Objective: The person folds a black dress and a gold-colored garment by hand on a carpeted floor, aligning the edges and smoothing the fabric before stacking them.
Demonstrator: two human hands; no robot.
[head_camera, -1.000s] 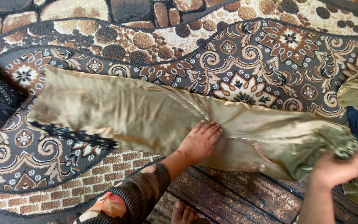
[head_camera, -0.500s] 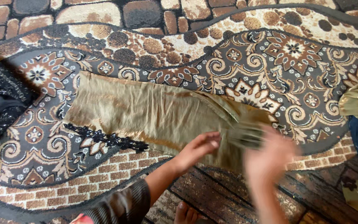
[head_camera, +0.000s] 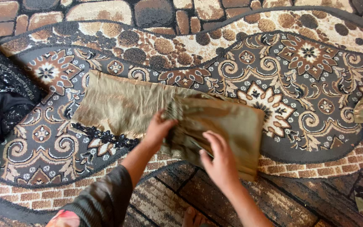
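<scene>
Two hands: L hand (head_camera: 158,128) pinches gold satin cloth (head_camera: 215,126) at folded edge; R hand (head_camera: 219,162) presses flat on top, fingers spread.
Cloth: half-folded on patterned carpet (head_camera: 274,63), black beaded trim (head_camera: 101,136) showing.
Handling: likely light, limp, slippery; grip corners/fold edge.

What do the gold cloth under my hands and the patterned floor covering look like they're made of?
Gold cloth: seemingly a thin satin-like woven fabric, with a soft sheen, fine creases and a black beaded-looking trim along one edge. Floor covering: apparently a pile carpet, matte and fuzzy, with a printed or woven floral and stone pattern.
</scene>
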